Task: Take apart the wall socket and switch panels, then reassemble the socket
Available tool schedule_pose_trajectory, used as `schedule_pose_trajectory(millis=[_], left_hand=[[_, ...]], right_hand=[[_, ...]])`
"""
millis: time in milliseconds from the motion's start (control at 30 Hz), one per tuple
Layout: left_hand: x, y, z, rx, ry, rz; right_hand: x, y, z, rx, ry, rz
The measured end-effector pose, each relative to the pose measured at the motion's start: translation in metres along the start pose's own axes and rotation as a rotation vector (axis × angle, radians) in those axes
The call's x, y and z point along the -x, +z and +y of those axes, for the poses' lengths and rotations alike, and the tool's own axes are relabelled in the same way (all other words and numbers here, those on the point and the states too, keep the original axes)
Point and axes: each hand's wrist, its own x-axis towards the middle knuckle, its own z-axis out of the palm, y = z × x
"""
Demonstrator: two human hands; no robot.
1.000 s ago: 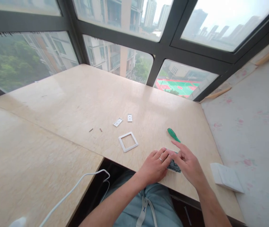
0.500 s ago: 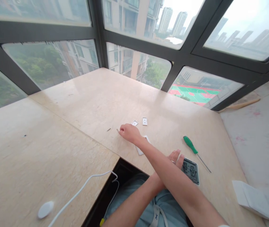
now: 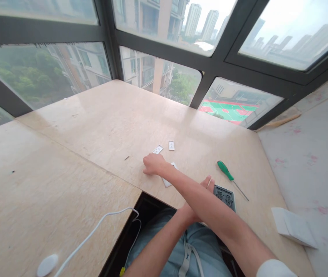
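Reaching across to the left, my right hand (image 3: 152, 164) is closed with fingertips pinched low over the table; a small screw seems to be in them, hidden by the hand. Another screw (image 3: 127, 157) lies to its left. My left hand (image 3: 208, 184) sits under my crossed right forearm, its fingers at the left edge of a dark grey wall socket panel (image 3: 225, 197) with a pale rim. A thin pale strip shows on these fingers, too small to name. A white frame (image 3: 167, 183) lies partly behind my right forearm. Two small white cover pieces (image 3: 158, 149), (image 3: 171, 145) lie beyond my right hand.
A green-handled screwdriver (image 3: 224, 169) lies right of the panel. Folded white paper (image 3: 292, 227) stands by the papered wall. A white cable (image 3: 94, 231) and a round white disc (image 3: 47, 265) are at the left front, beside the table's cut-out edge (image 3: 142, 192).
My right hand has drawn slightly closer, and the screw at its fingertips no longer shows. My left fingers have shifted a little at the panel. The view has turned slightly right.
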Motion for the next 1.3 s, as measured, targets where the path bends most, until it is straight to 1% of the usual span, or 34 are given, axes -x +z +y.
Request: schedule_pose_trajectory(millis=[100,167,233,267,300,333,367,400,433,467,533,600,667,767,833,933,1067,1133,1300], left_hand=[[0.0,-0.004,0.002,0.064,-0.065,0.027],[-0.001,-0.005,0.003,0.112,-0.129,0.053],[-0.002,-0.006,0.004,0.131,-0.192,0.091],[-0.002,-0.006,0.004,0.128,-0.208,0.109],[-0.003,-0.006,0.004,0.117,-0.201,0.11],[-0.003,-0.007,0.004,0.109,-0.178,0.102],[-0.002,-0.008,0.004,0.112,-0.16,0.095],[-0.002,-0.009,0.004,0.123,-0.141,0.084],[-0.002,-0.011,0.005,0.153,-0.153,0.107],[-0.002,-0.013,0.006,0.19,-0.177,0.12],[-0.003,-0.018,0.01,0.244,-0.237,0.119],[-0.007,-0.022,0.015,0.237,-0.265,0.076],[-0.013,-0.024,0.019,0.205,-0.254,0.044],[-0.025,-0.025,0.022,0.15,-0.182,0.009],[-0.034,-0.024,0.02,0.129,-0.13,-0.03],[-0.041,-0.024,0.015,0.111,-0.082,-0.095],[-0.041,-0.025,0.012,0.085,-0.096,-0.144],[-0.04,-0.025,0.012,0.082,-0.097,-0.145],[-0.042,-0.026,0.012,0.101,-0.069,-0.112]], right_hand=[[0.032,-0.006,0.012,-0.125,0.038,0.064],[0.063,-0.008,0.022,-0.221,0.066,0.137],[0.099,-0.006,0.034,-0.342,0.094,0.204],[0.119,-0.002,0.04,-0.445,0.096,0.216],[0.139,0.002,0.047,-0.707,0.126,0.244],[0.159,0.007,0.054,-0.921,0.179,0.31],[0.178,0.013,0.062,-1.081,0.221,0.353],[0.197,0.019,0.071,-1.2,0.229,0.398],[0.214,0.026,0.079,-1.292,0.24,0.441],[0.231,0.032,0.088,-1.355,0.263,0.498],[0.261,0.044,0.106,-1.397,0.3,0.614],[0.286,0.055,0.123,-1.366,0.39,0.741],[0.304,0.066,0.138,-1.3,0.484,0.84],[0.319,0.077,0.156,-1.233,0.56,0.93],[0.321,0.082,0.163,-1.198,0.567,0.957],[0.319,0.087,0.166,-1.111,0.523,0.969],[0.312,0.095,0.166,-0.981,0.494,0.999],[0.308,0.099,0.167,-0.906,0.481,1.024],[0.304,0.105,0.172,-0.761,0.365,1.027]])
